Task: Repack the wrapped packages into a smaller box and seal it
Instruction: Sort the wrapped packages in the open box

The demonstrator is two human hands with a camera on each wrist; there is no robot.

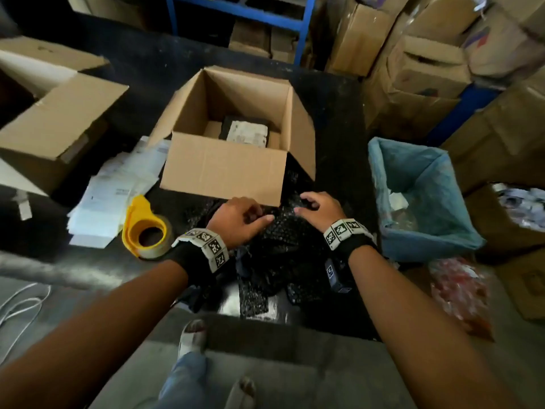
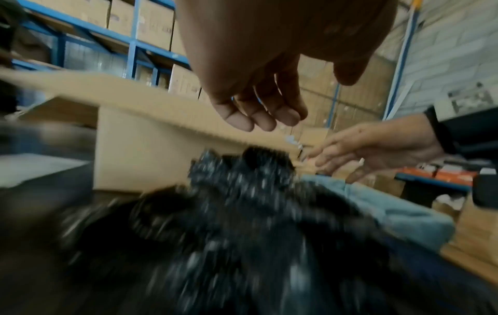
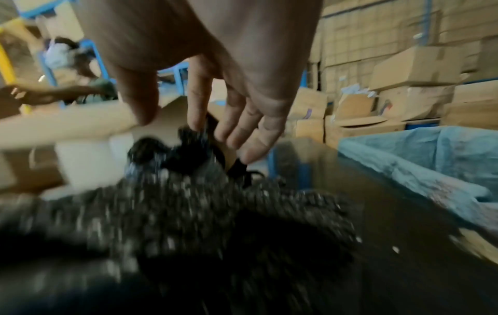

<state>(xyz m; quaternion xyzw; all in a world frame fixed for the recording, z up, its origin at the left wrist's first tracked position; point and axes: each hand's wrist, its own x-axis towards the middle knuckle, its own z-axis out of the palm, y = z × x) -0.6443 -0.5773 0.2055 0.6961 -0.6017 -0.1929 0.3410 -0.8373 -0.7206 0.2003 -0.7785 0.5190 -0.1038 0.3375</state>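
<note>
An open cardboard box [image 1: 227, 169] stands on the dark table with one black wrapped package [image 1: 246, 132], white label up, on its floor. In front of the box lies a heap of black bubble wrap [image 1: 283, 249]. My left hand [image 1: 261, 215] hovers over the heap's left side; in the left wrist view its fingers [image 2: 258, 121] hang loosely curled above the bubble wrap [image 2: 242, 191] and hold nothing. My right hand [image 1: 306, 205] reaches onto the heap's right side, its nearly straight fingertips [image 3: 250, 153] touching the top of the bubble wrap [image 3: 188, 191].
A yellow tape dispenser [image 1: 144, 228] and a sheaf of white papers [image 1: 118, 187] lie left of the hands. A larger open box [image 1: 59, 122] sits far left. A bin with a blue liner [image 1: 418, 196] stands right of the table. Stacked cartons fill the back.
</note>
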